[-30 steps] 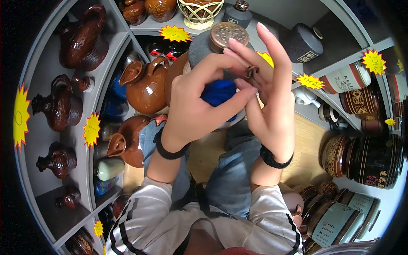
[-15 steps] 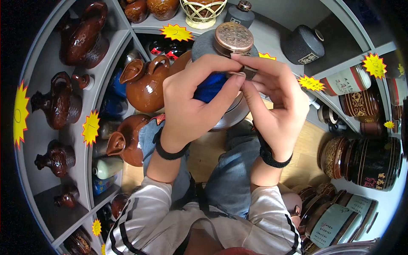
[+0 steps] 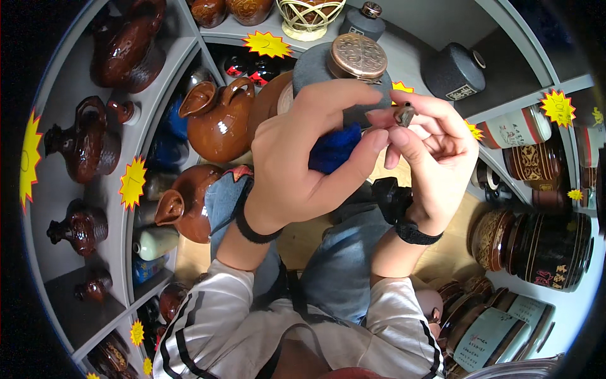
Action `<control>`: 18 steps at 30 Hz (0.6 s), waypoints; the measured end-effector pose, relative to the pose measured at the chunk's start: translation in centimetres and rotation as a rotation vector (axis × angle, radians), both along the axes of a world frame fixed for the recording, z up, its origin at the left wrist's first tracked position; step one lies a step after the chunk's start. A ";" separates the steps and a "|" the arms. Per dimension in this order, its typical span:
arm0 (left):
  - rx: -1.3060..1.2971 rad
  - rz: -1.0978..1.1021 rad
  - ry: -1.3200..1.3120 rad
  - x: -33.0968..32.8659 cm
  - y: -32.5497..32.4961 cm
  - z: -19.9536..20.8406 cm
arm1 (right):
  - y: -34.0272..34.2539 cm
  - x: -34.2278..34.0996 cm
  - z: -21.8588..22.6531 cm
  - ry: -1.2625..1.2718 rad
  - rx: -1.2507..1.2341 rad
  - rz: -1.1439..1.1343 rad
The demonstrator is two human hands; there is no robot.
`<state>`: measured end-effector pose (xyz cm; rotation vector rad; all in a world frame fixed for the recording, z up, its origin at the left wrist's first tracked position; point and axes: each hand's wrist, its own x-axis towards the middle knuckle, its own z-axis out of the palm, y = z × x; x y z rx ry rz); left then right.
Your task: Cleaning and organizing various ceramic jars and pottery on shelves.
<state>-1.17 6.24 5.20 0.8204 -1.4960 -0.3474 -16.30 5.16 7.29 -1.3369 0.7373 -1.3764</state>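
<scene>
My left hand (image 3: 293, 155) has its thumb and forefinger parted, with a bundled blue cloth (image 3: 336, 150) tucked in the palm under the other fingers. Between the thumb and fingertips of my right hand (image 3: 435, 142) is a small grey-brown piece (image 3: 404, 115) with a dark tip; its kind is too small to make out. Just beyond both hands stands a dark grey round jar (image 3: 312, 66) with an embossed copper-coloured lid (image 3: 358, 55) on it. A black strapped device (image 3: 392, 199) sits at my right wrist.
Brown pitchers (image 3: 218, 120) stand close on my left, beside grey shelves (image 3: 183, 60) of glazed jugs. A woven basket (image 3: 309, 18) and a black jar (image 3: 456, 69) are on the far shelf. Large patterned jars (image 3: 549, 249) and pale-labelled jars (image 3: 492, 335) crowd the right.
My hands have come apart at the fingertips. The right hand has moved right, bringing the small piece into clearer view; the left thumb has left it.
</scene>
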 end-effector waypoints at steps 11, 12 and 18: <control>-0.153 -0.224 -0.021 0.7 -0.8 0.0 | -0.3 0.0 -0.4 0.095 -0.094 0.067; -0.152 -0.222 -0.021 0.9 -0.3 0.1 | -0.4 -0.1 -0.5 0.095 -0.094 0.069; 0.216 -0.558 0.412 2.2 0.2 -0.5 | -0.9 -0.3 -1.1 -0.018 -0.054 0.169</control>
